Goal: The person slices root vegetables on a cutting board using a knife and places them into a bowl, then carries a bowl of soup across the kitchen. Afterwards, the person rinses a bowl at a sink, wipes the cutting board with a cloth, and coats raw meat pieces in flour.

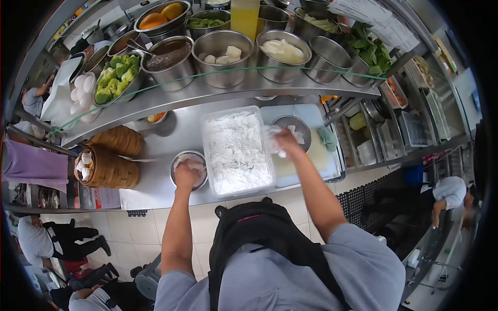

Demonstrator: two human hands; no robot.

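My left hand (185, 172) reaches down into a metal bowl (173, 185) on the steel counter. Pale, moist-looking pieces show beside its fingers, which are mostly hidden. Between my hands stands a clear plastic tub (206, 175) filled with white powder (234, 147). Over the tub's right edge is my right hand (283, 141), closed around something whitish and blurred that I cannot make out. Just beyond that hand, a second metal bowl (306, 127) holds pale pieces (298, 136). It rests on a light cutting board (322, 161).
Bamboo steamers (116, 167) stand at the counter's left. Overhead, a steel shelf (223, 92) carries several metal containers, including broccoli (117, 78) and brown sauce (170, 54). A green cloth (327, 140) lies at right. Other people (448, 193) work on both sides.
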